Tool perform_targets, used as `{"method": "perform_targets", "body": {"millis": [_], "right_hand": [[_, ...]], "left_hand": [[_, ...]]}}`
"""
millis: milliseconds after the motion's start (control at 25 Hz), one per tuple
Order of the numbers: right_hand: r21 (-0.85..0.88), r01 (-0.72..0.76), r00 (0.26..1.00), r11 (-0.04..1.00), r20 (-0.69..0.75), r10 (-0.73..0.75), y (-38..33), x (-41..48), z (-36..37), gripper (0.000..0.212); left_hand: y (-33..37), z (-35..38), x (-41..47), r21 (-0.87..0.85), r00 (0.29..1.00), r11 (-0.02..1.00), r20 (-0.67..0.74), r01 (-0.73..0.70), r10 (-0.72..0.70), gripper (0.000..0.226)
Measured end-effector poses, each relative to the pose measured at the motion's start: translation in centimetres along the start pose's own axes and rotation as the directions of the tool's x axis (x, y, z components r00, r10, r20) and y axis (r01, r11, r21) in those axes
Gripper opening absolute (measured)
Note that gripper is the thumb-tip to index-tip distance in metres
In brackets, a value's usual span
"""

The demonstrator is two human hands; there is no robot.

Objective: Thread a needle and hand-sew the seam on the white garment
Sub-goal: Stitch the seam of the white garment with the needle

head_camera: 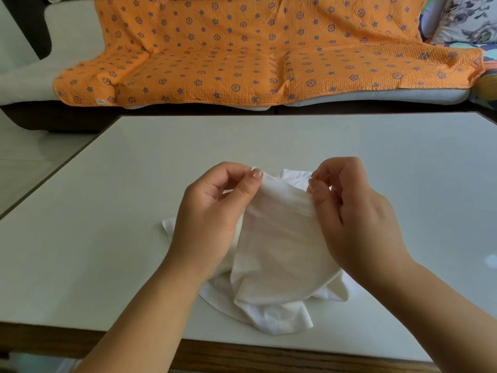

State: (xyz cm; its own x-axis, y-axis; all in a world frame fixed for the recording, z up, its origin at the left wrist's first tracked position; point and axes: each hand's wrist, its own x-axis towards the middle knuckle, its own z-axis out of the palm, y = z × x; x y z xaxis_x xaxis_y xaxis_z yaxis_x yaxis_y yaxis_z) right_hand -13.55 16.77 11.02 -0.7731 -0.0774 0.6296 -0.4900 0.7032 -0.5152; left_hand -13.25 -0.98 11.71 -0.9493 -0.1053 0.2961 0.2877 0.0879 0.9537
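A crumpled white garment lies on the near part of the table, with its upper edge lifted off the surface. My left hand pinches that raised edge between thumb and forefinger at its left end. My right hand pinches the same edge at its right end, fingers curled. The cloth is stretched between the two hands. No needle or thread can be made out in the head view; whether the right fingers also hold one is too small to tell.
The pale table top has a wooden front edge. Beyond it stands a sofa covered by an orange blanket with blue star patterns. Floral cushions sit at the far right.
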Motion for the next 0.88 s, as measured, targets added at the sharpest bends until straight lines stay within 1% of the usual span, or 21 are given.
{"method": "perform_targets", "body": {"millis": [80, 160, 240, 320, 400, 440, 480, 520, 600, 680, 720, 800, 880], "right_hand": [[-0.018, -0.011, 1.0, 1.0, 0.019, 0.011, 0.4, -0.1, 0.1, 0.008], [-0.018, -0.013, 1.0, 1.0, 0.025, 0.013, 0.5, -0.1, 0.0, 0.007], [-0.029, -0.019, 0.999, 0.999, 0.04, 0.02, 0.5, -0.1, -0.1, 0.007], [-0.051, -0.013, 0.999, 0.999, 0.047, 0.015, 0.7, -0.2, -0.2, 0.009], [-0.1, 0.008, 0.999, 0.995, 0.05, -0.003, 1.1, -0.2, -0.3, 0.008], [-0.148, 0.017, 0.997, 0.989, 0.071, -0.006, 1.2, -0.3, -0.3, 0.005], [-0.213, 0.008, 0.992, 0.977, 0.122, 0.019, 1.5, -0.4, 0.0, 0.004], [-0.293, -0.016, 0.977, 0.956, 0.201, 0.078, 1.8, -0.6, 0.5, 0.007], [-0.44, -0.043, 0.901, 0.897, 0.371, 0.226, 2.9, -1.5, 1.8, 0.014], [-0.465, -0.032, 0.825, 0.885, 0.487, 0.286, 3.7, -2.3, 3.0, 0.016], [-0.46, -0.036, 0.81, 0.887, 0.507, 0.296, 3.8, -2.4, 3.3, 0.017], [-0.46, -0.044, 0.819, 0.887, 0.491, 0.295, 4.1, -2.2, 3.5, 0.016], [-0.454, -0.035, 0.822, 0.89, 0.494, 0.285, 4.0, -2.0, 3.5, 0.015]], "left_hand": [[-0.4, 0.3, 0.2, -0.012, 0.999, 0.999, 0.002, 0.047, -0.047, 0.014], [-0.6, 0.7, 0.0, 0.008, 0.999, 0.999, -0.001, 0.052, -0.052, 0.014], [-0.9, 1.1, -0.2, 0.053, 0.998, 0.997, -0.006, 0.058, -0.058, 0.01], [-1.2, 1.3, -0.3, 0.049, 0.997, 0.996, -0.003, 0.08, -0.08, 0.008], [-1.8, 1.1, -0.1, 0.031, 0.994, 0.994, 0.013, 0.108, -0.108, 0.014], [-2.2, 1.0, 0.0, 0.039, 0.991, 0.991, 0.025, 0.132, -0.133, 0.018], [-2.8, 1.0, 0.0, 0.064, 0.986, 0.985, 0.037, 0.159, -0.161, 0.023], [-3.5, 1.1, -0.2, 0.095, 0.979, 0.977, 0.056, 0.192, -0.198, 0.029], [-5.2, 1.5, -0.7, 0.203, 0.946, 0.936, 0.098, 0.286, -0.31, 0.036], [-6.3, 1.8, -1.1, 0.342, 0.901, 0.87, 0.124, 0.355, -0.417, 0.035], [-6.7, 1.8, -1.1, 0.387, 0.889, 0.848, 0.128, 0.363, -0.439, 0.031], [-6.9, 1.4, -0.8, 0.407, 0.882, 0.842, 0.153, 0.355, -0.446, 0.024], [-7.0, 1.1, -0.5, 0.419, 0.875, 0.838, 0.173, 0.349, -0.451, 0.023]]}}
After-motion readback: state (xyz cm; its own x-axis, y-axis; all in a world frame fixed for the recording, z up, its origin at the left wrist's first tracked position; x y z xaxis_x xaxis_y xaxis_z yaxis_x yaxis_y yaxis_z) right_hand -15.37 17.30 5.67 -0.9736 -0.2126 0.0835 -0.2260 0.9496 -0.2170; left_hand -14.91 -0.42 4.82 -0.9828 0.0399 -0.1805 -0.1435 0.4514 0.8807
